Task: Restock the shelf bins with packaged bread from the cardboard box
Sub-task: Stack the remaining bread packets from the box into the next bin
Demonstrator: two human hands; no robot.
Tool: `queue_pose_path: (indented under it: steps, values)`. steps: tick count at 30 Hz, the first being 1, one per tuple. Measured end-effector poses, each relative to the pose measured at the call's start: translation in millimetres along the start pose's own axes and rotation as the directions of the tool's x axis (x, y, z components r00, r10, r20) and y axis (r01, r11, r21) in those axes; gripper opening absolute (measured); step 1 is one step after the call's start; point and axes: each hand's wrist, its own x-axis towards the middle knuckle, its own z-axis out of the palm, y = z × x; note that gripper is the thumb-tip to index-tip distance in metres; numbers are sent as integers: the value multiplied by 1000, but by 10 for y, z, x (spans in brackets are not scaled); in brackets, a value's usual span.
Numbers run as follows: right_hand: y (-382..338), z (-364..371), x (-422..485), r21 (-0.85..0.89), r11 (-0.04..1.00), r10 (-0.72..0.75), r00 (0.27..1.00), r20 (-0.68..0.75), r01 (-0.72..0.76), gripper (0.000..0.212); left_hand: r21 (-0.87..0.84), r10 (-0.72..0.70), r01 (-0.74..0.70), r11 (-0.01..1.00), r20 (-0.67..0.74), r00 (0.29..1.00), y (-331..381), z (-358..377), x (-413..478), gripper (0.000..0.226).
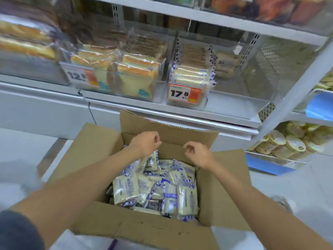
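Note:
An open cardboard box [126, 224] stands on the floor below me, holding several bread packets [169, 188] in white and blue wrappers. My left hand [145, 144] hovers over the far side of the box, fingers curled, and seems to pinch the top of one upright bread packet [152, 159]. Just to its right, my right hand [197, 153] hangs above the box with loosely curled fingers and holds nothing. On the shelf ahead, a clear bin [239, 98] with a 17.8 price tag [184, 94] holds a stack of the same packets [193, 74] on its left side.
A clear bin of sliced toast bags [137, 76] with a 12.8 tag sits left of the 17.8 bin. More bread fills the bins at far left and the shelf above. Round packaged pastries [292, 143] lie on a rack at right. The box's far flap [167, 129] stands up.

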Motion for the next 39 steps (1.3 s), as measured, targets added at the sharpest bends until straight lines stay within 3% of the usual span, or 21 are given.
queue_pose_path:
  steps: [4,6,8,9,11,12,13,16,17,19,20,22,25,27,29,33,36,39]
  values:
    - [574,702,139,12,971,226,939,258,-237,28,-71,-91,97,993,86,992,-470,401,-4,17]
    - [830,1005,253,-45,948,313,897,314,-315,17,-116,-107,122,986,126,986,-619,570,33,15]
    - [932,1171,318,-49,939,339,887,313,-341,33,-219,-112,151,964,181,977,-737,737,65,14]
    - [946,1212,366,-76,944,327,892,313,-320,37,-290,-102,154,945,186,977,-778,813,83,12]
    - [835,1180,416,-51,955,296,918,264,-293,21,-394,-120,180,901,173,978,-799,915,103,8]
    - [769,1124,448,-38,962,272,942,196,-270,30,-431,-145,199,880,154,977,-770,928,111,7]
    - [687,1074,458,52,972,216,958,189,-229,34,-472,-172,226,852,156,973,-732,945,140,18]
    - [345,916,426,256,962,35,975,222,-92,16,-468,-178,314,826,312,933,-486,974,203,85]
    - [246,841,388,296,954,-6,984,175,-47,14,-417,-171,317,852,351,921,-437,1015,231,90]
    - [167,697,320,388,921,-19,996,83,-15,18,-361,-202,335,870,359,911,-392,1053,239,53]
    - [180,624,275,386,922,-12,998,66,-14,23,-407,-230,363,838,340,912,-399,1053,223,41]
    - [295,514,131,215,976,0,992,129,-28,34,-514,-296,424,746,314,902,-497,1001,160,40]
    - [619,670,-53,-114,980,194,907,372,-163,60,-591,-344,449,670,289,893,-698,894,33,72]
    - [729,928,-136,-210,942,333,816,472,-263,81,-658,-342,446,606,291,893,-772,874,-28,82]
    - [706,1142,-177,-174,953,301,824,480,-246,82,-718,-335,453,529,313,889,-773,869,-95,85]
    - [526,1246,-139,112,982,93,910,404,-150,98,-758,-339,472,451,344,876,-875,864,-140,88]
    - [598,1260,-57,-21,981,187,902,389,-194,107,-752,-330,449,482,318,889,-928,855,-156,89]
    - [682,1306,3,-52,976,212,886,412,-210,92,-750,-358,450,485,299,885,-938,810,-192,90]
